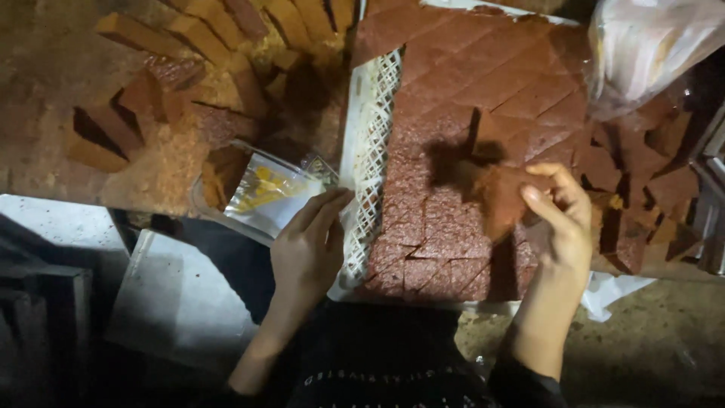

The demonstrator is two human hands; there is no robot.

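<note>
Looking down, I see my right hand [563, 219] pinching a cut piece of brown cake [502, 198] between thumb and fingers, lifted just above the scored slab of cake [468, 98] on its white lattice-edged tray [370, 151]. My left hand [306, 249] rests with fingers together on the tray's near edge, touching a clear plastic packet [264, 198] with a yellow print. Loose cut cake pieces [196, 38] lie at far left.
</note>
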